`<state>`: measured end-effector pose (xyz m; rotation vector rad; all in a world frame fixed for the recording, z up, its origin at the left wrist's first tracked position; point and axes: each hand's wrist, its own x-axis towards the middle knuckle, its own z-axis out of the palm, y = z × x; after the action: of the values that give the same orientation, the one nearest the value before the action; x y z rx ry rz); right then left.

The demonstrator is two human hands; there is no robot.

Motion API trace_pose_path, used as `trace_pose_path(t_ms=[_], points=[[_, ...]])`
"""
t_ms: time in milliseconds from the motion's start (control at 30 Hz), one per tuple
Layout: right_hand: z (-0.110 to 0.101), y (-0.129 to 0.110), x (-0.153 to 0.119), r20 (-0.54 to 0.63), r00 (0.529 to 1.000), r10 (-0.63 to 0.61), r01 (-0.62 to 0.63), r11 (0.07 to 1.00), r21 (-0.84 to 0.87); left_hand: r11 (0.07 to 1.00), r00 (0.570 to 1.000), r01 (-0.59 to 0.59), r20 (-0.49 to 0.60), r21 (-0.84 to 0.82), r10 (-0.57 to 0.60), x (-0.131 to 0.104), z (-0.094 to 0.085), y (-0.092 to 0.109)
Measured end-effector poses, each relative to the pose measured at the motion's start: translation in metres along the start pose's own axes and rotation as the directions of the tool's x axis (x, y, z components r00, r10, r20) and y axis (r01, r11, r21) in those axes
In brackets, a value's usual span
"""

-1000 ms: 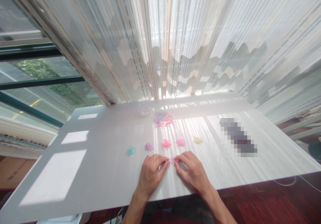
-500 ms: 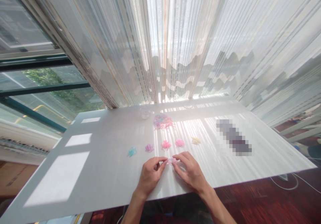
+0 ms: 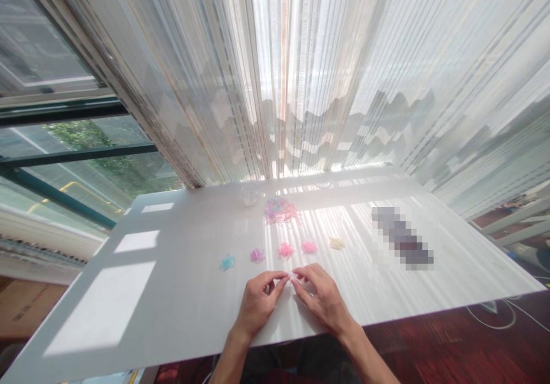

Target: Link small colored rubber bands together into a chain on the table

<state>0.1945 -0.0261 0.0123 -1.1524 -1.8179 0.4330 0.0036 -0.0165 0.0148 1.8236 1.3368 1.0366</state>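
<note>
My left hand [image 3: 260, 298] and my right hand [image 3: 318, 295] meet fingertip to fingertip near the front edge of the white table [image 3: 180, 292]. Each is pinched closed on something small and pale that I cannot make out. Just beyond them lies a row of small piles of thin loops: blue [image 3: 227, 262], purple [image 3: 258, 255], deep pink [image 3: 285, 251], lighter pink [image 3: 309, 247] and pale yellow [image 3: 337, 242]. Farther back sits a larger mixed heap [image 3: 281, 210] of pink, purple and blue loops.
A clear round container [image 3: 250, 195] stands behind and left of the mixed heap, and a clear flat lid-like piece [image 3: 323, 184] lies near the back edge. A blurred-out dark object [image 3: 401, 238] is on the right. Striped curtains [image 3: 279, 86] hang behind the table.
My fingertips have drawn closer together, and the pinkish loops seen between them before are now mostly hidden. The view has shifted slightly.
</note>
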Motion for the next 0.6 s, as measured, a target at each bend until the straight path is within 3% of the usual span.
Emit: trace_pose_path(t_ms=[600], points=[[-0.0029,-0.0024,0.004,0.025,0.998,-0.064,0.063,0.997,0.036,0.998,0.999,-0.039,0.035,-0.049,0.041,0.0005,-0.001,0.0012]])
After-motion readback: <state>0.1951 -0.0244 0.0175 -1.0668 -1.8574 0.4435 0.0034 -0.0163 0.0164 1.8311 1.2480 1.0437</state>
